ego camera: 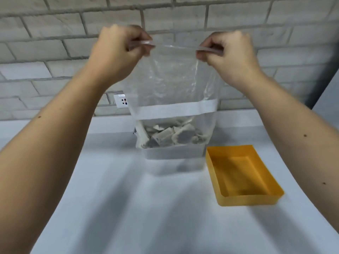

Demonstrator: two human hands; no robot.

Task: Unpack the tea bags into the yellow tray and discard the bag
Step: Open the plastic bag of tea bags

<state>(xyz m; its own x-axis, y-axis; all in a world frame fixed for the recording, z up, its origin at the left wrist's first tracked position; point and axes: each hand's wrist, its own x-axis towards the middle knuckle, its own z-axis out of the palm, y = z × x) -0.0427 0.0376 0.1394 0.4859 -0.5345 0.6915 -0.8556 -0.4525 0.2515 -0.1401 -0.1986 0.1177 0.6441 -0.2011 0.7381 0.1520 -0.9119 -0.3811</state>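
Observation:
A clear plastic zip bag (174, 85) hangs upright above the white table, held up by its top strip. My left hand (117, 46) pinches the strip's left end and my right hand (227, 52) pinches its right end. Several tea bags (172, 136) lie heaped in the bottom of the bag, below a white band across it. The yellow tray (212, 162) stands on the table to the right of the bag, with nothing inside it.
The white table (146, 208) reaches back to a grey brick wall (55, 52). A white wall socket (122, 101) sits low on the wall behind the bag's left side. A dark edge shows at the far right.

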